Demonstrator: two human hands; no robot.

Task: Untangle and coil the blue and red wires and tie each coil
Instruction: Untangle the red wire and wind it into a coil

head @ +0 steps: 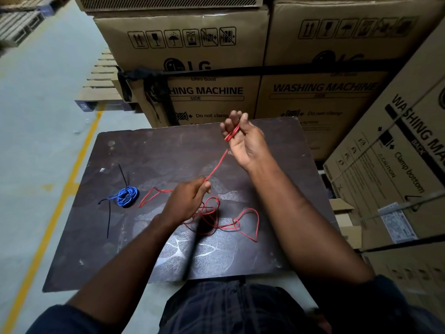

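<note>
Stacked brown cardboard washing-machine boxes (207, 92) wall you in ahead and to your right, and a yellow painted line (72, 169) runs along the grey floor on your left. Your work surface is a dark, scuffed wooden board (168, 153).

The thin blue wire (127, 196) lies in a small coil near the board's left side. A black cable tie (124, 175) is cinched on it with its tail sticking up, so that half of the task looks finished. Just beside it lies a second thin black strip (108, 220), probably the tie meant for the other coil.

You are working on the thin red wire (216, 165). Your right hand (243, 138) is raised over the far side of the board, fingers partly curled to hold a few turns wound around them. Your left hand (185, 201) pinches the wire lower down, with a straight stretch between the two hands. The rest sprawls on the board in loose, crossing loops under and beside your left hand.

Those crossings are the risk. If you pull more wire through before lifting them apart, one could tighten into a knot. The turns could also slip off your right fingertips if you relax them, spilling the coil. Winding too snugly may make it hard to slide off for tying
</note>
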